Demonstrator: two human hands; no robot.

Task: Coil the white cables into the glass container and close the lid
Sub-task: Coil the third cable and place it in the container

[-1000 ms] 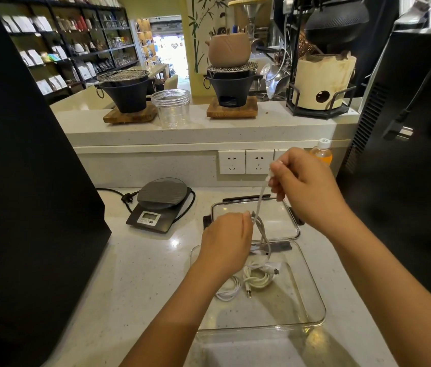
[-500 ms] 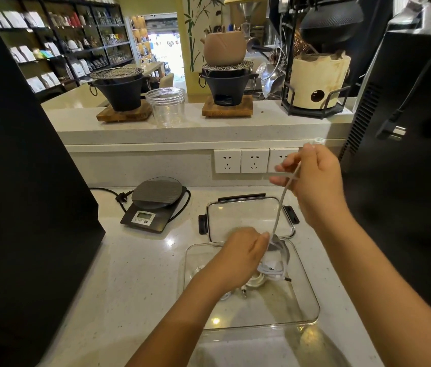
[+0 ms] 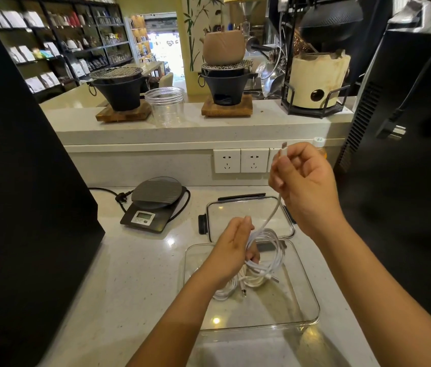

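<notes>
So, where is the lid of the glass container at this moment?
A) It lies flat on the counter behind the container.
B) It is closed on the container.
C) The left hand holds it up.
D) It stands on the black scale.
A: the lid lies flat on the counter just behind the open glass container, while the left hand and the right hand are both busy with a white cable.

My pale stone counter point(image 3: 135, 282) is carrying the glass container point(image 3: 305, 295), its lid point(image 3: 225, 215) behind, and a black scale point(image 3: 153, 205) sitting left.
</notes>
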